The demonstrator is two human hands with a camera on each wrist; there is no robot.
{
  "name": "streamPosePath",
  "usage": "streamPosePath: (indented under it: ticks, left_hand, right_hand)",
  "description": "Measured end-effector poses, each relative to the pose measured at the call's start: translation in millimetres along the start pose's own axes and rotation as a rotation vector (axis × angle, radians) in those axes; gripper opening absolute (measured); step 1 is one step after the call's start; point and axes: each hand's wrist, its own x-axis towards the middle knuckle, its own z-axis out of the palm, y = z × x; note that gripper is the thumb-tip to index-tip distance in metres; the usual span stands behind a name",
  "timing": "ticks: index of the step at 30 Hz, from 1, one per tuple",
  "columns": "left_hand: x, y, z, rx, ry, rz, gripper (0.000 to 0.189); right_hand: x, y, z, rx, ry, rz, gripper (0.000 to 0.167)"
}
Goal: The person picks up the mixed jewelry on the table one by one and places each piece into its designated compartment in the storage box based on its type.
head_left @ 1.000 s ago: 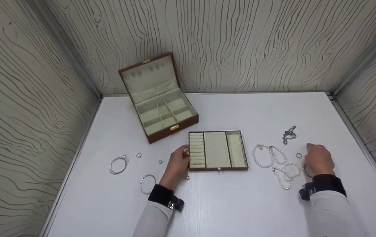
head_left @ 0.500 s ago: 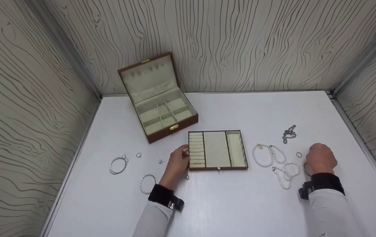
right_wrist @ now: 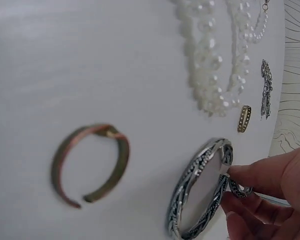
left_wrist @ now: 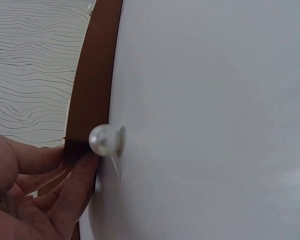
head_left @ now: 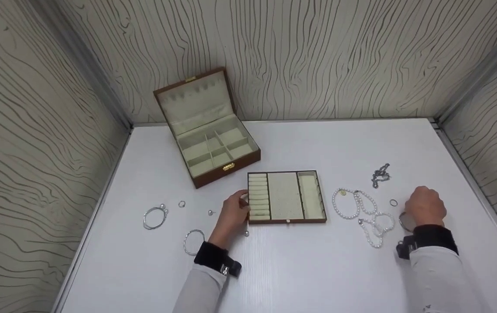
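My left hand [head_left: 231,214] pinches the left edge of the flat jewelry tray [head_left: 286,195], which has ring rolls, a flat panel and a narrow compartment. In the left wrist view, thumb and fingers grip the tray's brown corner, with a pearl stud earring [left_wrist: 105,140] just beside the fingertips. My right hand [head_left: 425,206] is at the table's right side, knuckles up. Its thumb and fingertips pinch the far side of a braided silver bangle [right_wrist: 192,187], and a small silver loop [right_wrist: 240,189] shows at the fingertips. A copper open cuff [right_wrist: 117,172] lies nearby.
An open brown jewelry box [head_left: 226,167] stands behind the tray. Pearl strands [head_left: 346,216], a silver chain [head_left: 380,175] and a ring [head_left: 393,202] lie at the right. At the left are bangles [head_left: 155,218], another ring [head_left: 181,204] and a pearl stud [head_left: 210,212].
My right hand has shifted slightly to the right, and its fingers appear more tucked under. My left hand stays at the tray's edge. The whole head view has shifted slightly.
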Motion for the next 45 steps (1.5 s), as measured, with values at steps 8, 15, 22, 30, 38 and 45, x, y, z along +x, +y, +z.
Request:
streamPosePath:
  ticks: [8,15,22,30,38,45]
  left_hand:
    - [-1.6,0.7,-1.7,-0.018,0.001,0.012,0.047]
    - [-1.0,0.0,-0.6,-0.025,0.012,0.024,0.048]
    - [-1.3,0.3,0.1,-0.036,0.006,0.021,0.050]
    - [-2.1,-0.5,-0.3,-0.027,0.012,0.016,0.051]
    - [-3.8,0.0,-2.0,-0.042,0.008,-0.006,0.050]
    - [-2.8,0.2,-1.2,-0.045,0.000,0.006,0.050]
  right_hand:
    - [-4.8,-20.7,-8.9,0.111,0.030,-0.055,0.031]
    - [-18.0,-73.3,-1.2,0.325,-0.005,-0.253,0.030]
    - [-33.1,-120.9,20.1,0.489,-0.138,-0.394,0.029]
    - [-46.9,-152.0,44.9,0.608,-0.203,-0.485,0.029]
    - [-59.3,-175.4,72.1,0.641,-0.279,-0.609,0.028]
    - [-72.3,-199.5,104.5,0.717,-0.297,-0.585,0.020]
